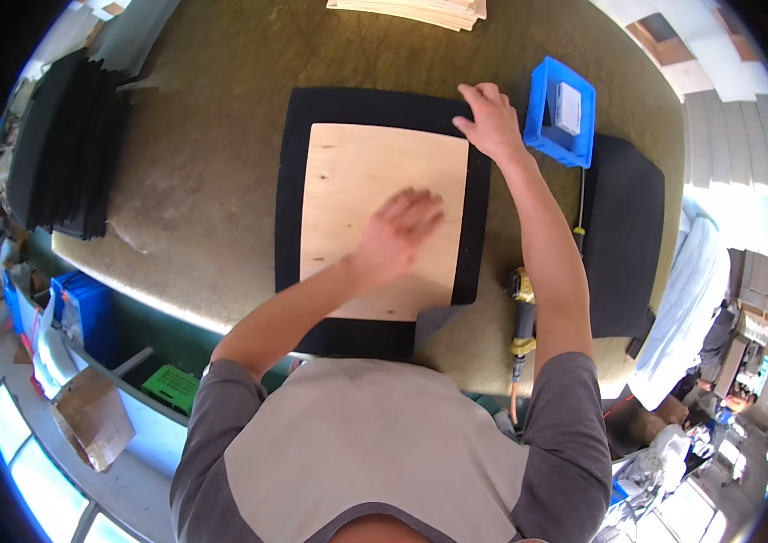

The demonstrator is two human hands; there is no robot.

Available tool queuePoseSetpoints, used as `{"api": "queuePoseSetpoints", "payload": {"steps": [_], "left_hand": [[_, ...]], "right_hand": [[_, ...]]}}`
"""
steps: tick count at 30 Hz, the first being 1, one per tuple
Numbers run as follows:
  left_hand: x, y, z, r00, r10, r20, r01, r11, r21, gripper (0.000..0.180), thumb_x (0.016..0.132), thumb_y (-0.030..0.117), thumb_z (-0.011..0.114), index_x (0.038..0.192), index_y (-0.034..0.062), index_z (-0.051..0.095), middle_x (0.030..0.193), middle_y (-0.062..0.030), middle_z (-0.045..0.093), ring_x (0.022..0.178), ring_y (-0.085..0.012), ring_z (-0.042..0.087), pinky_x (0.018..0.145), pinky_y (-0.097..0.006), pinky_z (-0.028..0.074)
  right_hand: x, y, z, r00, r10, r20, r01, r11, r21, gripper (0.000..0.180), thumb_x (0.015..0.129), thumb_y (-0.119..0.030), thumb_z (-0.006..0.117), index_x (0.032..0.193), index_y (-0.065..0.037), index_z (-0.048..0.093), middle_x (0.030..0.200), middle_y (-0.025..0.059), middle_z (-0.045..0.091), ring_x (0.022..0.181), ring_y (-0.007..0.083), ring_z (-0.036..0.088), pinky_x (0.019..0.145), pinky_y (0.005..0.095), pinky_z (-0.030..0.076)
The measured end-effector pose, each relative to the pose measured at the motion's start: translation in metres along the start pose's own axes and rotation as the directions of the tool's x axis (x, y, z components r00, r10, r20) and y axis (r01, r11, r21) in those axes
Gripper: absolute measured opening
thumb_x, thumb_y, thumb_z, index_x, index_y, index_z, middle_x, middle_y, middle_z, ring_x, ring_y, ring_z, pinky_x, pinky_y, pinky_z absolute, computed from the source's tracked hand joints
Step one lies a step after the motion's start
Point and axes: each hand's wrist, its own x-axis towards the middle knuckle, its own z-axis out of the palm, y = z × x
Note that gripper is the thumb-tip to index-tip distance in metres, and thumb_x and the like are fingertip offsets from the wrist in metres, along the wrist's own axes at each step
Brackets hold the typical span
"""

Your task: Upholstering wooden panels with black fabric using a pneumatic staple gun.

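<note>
A pale plywood panel lies on a larger black sheet, whose border shows around it. At the near right corner, a flap of the sheet is folded and shows a greyer face. My left hand is over the middle of the panel, fingers stretched out and blurred by motion. Whether it touches the wood I cannot tell. My right hand is at the far right corner of the sheet, thumb and forefinger apart, with nothing visible between them.
A blue bin stands right of my right hand. A screwdriver, another black sheet and a yellow-and-black power tool lie along the right side. Black sheets are stacked at left; thin wood pieces lie at the far edge.
</note>
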Motion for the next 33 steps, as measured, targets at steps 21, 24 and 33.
{"api": "queuePoseSetpoints", "payload": {"steps": [21, 24, 33], "left_hand": [[0.025, -0.045, 0.021, 0.965, -0.154, 0.21, 0.099, 0.963, 0.249, 0.021, 0.096, 0.029, 0.059, 0.108, 0.0118, 0.062, 0.159, -0.0218, 0.039, 0.151, -0.0367, 0.033, 0.124, -0.053, 0.023], [0.027, -0.046, 0.013, 0.971, -0.147, 0.19, 0.094, 0.96, 0.263, 0.02, 0.098, 0.028, 0.058, 0.107, 0.0098, 0.06, 0.156, -0.0198, 0.043, 0.148, -0.0357, 0.038, 0.122, -0.051, 0.026], [0.029, -0.048, 0.023, 0.991, -0.084, 0.102, 0.057, 0.967, 0.249, 0.026, 0.098, 0.026, 0.057, 0.113, 0.0056, 0.059, 0.15, -0.0196, 0.05, 0.143, -0.0341, 0.043, 0.119, -0.051, 0.033]], "right_hand": [[-0.174, -0.044, -0.039, 0.976, -0.173, -0.128, 0.177, 0.984, 0.019, 0.032, 0.079, -0.001, 0.065, 0.11, -0.004, 0.068, 0.115, 0.0129, 0.071, 0.112, 0.0316, 0.066, 0.098, 0.0435, 0.051], [-0.268, -0.061, -0.065, 0.896, 0.363, -0.256, -0.339, 0.931, 0.134, 0.052, 0.079, 0.005, 0.073, 0.13, 0.0, 0.063, 0.12, 0.0211, 0.063, 0.112, 0.0396, 0.062, 0.096, 0.0464, 0.051], [-0.358, -0.031, -0.048, 0.752, 0.659, 0.011, -0.66, 0.751, 0.023, 0.085, 0.078, -0.007, 0.076, 0.153, 0.003, 0.037, 0.115, 0.0251, 0.06, 0.106, 0.042, 0.06, 0.097, 0.0475, 0.05]]}}
